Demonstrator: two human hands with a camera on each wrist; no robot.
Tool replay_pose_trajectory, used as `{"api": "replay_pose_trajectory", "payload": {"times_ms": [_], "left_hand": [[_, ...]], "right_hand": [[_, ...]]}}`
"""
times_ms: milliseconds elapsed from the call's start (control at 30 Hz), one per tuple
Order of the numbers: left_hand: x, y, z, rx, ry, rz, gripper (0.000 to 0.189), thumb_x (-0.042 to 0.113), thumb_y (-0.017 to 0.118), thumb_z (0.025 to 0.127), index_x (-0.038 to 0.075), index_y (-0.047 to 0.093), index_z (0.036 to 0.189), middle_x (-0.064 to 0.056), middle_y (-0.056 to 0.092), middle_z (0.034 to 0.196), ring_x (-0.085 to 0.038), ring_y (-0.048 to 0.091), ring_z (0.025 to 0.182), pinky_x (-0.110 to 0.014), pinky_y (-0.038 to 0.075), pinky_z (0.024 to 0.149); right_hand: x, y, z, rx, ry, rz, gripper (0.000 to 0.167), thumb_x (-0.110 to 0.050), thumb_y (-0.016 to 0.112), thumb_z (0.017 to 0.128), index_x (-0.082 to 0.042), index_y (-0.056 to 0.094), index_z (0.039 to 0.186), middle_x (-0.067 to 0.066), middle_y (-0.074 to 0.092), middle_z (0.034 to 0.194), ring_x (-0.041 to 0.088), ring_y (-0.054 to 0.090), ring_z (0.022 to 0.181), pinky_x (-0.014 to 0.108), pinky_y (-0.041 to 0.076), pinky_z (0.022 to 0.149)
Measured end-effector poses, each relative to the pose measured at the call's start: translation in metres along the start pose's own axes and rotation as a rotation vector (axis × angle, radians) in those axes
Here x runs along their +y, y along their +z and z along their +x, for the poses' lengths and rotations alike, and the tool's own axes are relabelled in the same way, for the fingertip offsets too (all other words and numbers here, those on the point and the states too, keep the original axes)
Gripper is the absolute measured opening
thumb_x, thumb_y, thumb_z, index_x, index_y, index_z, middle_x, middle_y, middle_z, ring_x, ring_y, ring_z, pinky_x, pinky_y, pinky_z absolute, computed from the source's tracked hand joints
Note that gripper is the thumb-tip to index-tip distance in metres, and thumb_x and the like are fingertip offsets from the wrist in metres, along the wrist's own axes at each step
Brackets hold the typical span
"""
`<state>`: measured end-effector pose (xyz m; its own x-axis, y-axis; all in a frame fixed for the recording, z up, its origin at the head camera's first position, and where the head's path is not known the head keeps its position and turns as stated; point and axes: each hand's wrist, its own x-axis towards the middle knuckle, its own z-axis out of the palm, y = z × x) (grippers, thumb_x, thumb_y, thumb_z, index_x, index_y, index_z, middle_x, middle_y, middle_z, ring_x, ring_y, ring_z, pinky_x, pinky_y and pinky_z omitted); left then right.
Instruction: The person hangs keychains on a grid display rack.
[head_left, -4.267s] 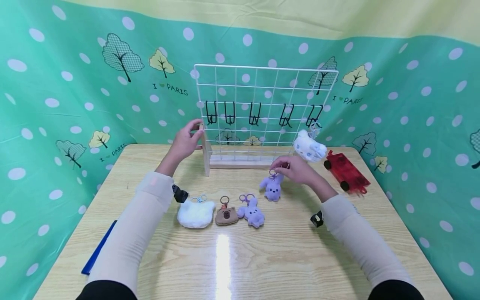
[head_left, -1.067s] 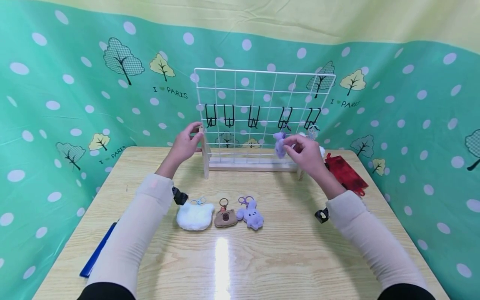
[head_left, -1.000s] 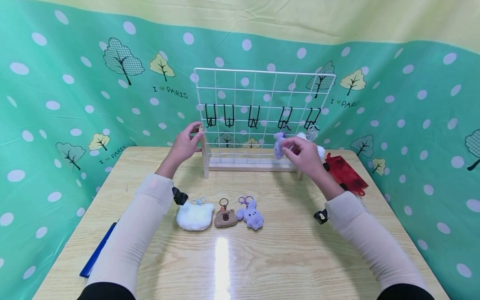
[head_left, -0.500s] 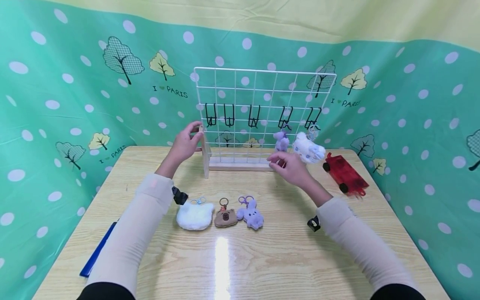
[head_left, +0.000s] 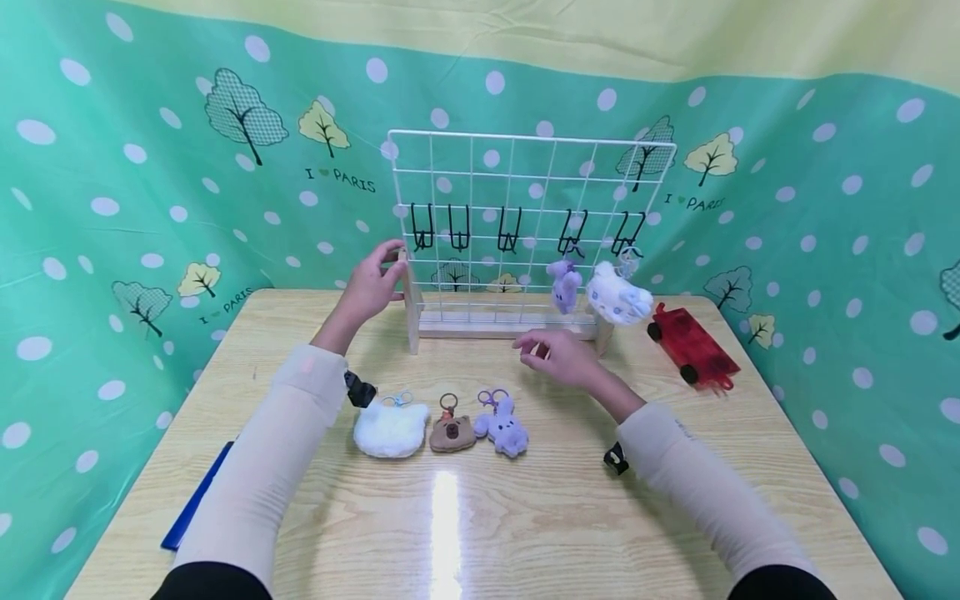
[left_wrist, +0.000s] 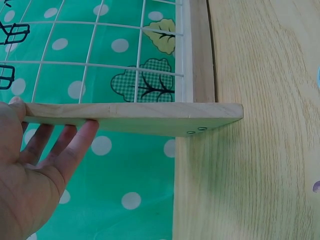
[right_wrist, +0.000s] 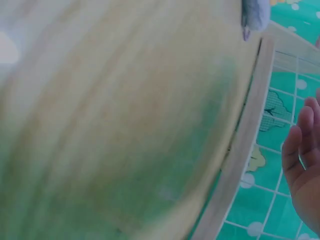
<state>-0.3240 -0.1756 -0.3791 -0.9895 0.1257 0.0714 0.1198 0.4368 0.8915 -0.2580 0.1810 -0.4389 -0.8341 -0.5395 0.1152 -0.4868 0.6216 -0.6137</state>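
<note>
My left hand (head_left: 372,279) holds the wooden side panel (left_wrist: 135,111) of a white wire grid rack (head_left: 532,177), thumb on one side and fingers on the other. Empty, with fingers loosely bent, my right hand (head_left: 558,357) is over the table in front of the rack's base. On the rack hang a purple plush keychain (head_left: 565,286) and a white plush keychain (head_left: 618,294), each from a black hook. A white fluffy keychain (head_left: 391,430), a brown bear keychain (head_left: 452,433) and another purple plush keychain (head_left: 507,432) lie in a row on the table.
Three more black hooks, such as the middle hook (head_left: 509,231), line the grid with nothing on them. A red toy-like wheeled object (head_left: 694,347) lies at the right. A blue flat item (head_left: 197,498) is partly behind the left sleeve. Green patterned cloth (head_left: 150,208) surrounds the table.
The right hand raised a purple plush keychain from the table to the fourth hook, let go, and drew back down and left. The left hand stayed on the rack's side.
</note>
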Motion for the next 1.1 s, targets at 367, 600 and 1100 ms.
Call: {"api": "replay_pose_trajectory", "payload": {"times_ms": [367,600,1100], "left_hand": [[0.0,0.001,0.0,0.0,0.005,-0.002,0.046,0.032,0.044,0.11,0.028,0.037,0.155,-0.014,0.044,0.155,-0.04,0.051,0.137,-0.051,0.062,0.09],[0.0,0.001,0.0,0.004,0.015,0.003,0.048,0.031,0.044,0.11,0.022,0.036,0.156,-0.016,0.044,0.155,-0.041,0.051,0.137,-0.053,0.061,0.091],[-0.001,0.001,0.001,0.005,0.009,0.015,0.045,0.03,0.044,0.11,0.028,0.038,0.155,-0.014,0.045,0.154,-0.039,0.053,0.135,-0.048,0.063,0.088]], "right_hand": [[0.009,0.023,0.002,-0.14,-0.012,-0.022,0.026,-0.01,0.068,0.097,-0.012,0.071,0.123,0.003,0.075,0.102,0.007,0.064,0.082,0.022,0.057,0.073],[0.008,0.028,0.001,-0.199,-0.062,-0.064,0.029,-0.01,0.066,0.097,-0.016,0.071,0.125,-0.002,0.073,0.101,0.006,0.066,0.088,0.023,0.058,0.081],[0.001,0.036,0.003,-0.354,-0.081,-0.107,0.032,-0.01,0.064,0.099,-0.02,0.07,0.129,-0.006,0.069,0.096,0.006,0.06,0.085,0.027,0.054,0.08]]}}
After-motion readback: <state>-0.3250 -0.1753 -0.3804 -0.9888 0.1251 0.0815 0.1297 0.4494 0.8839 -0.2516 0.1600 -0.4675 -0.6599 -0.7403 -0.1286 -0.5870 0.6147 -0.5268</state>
